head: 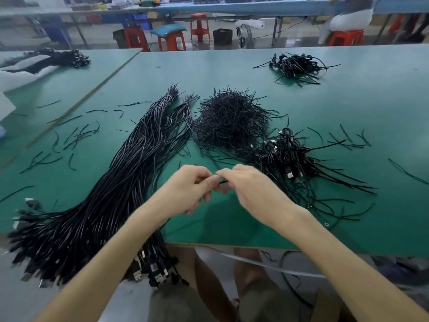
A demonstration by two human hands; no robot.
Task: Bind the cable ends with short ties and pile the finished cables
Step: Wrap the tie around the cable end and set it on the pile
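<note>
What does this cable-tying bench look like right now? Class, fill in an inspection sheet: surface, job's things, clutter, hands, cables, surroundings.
Surface: green bench top, with a seam at left.
Job's things: heap of short ties mid-bench; pile of finished cables to its right; far pile at back right.
Clutter: stray ties scattered on both sides.
Grippers: left hand and right hand together pinch a thin black strand.
Cables: long bundle of USB cables at left, its plugs overhanging the near edge.
Surroundings: red stools, floor fan and blue bench behind.
</note>
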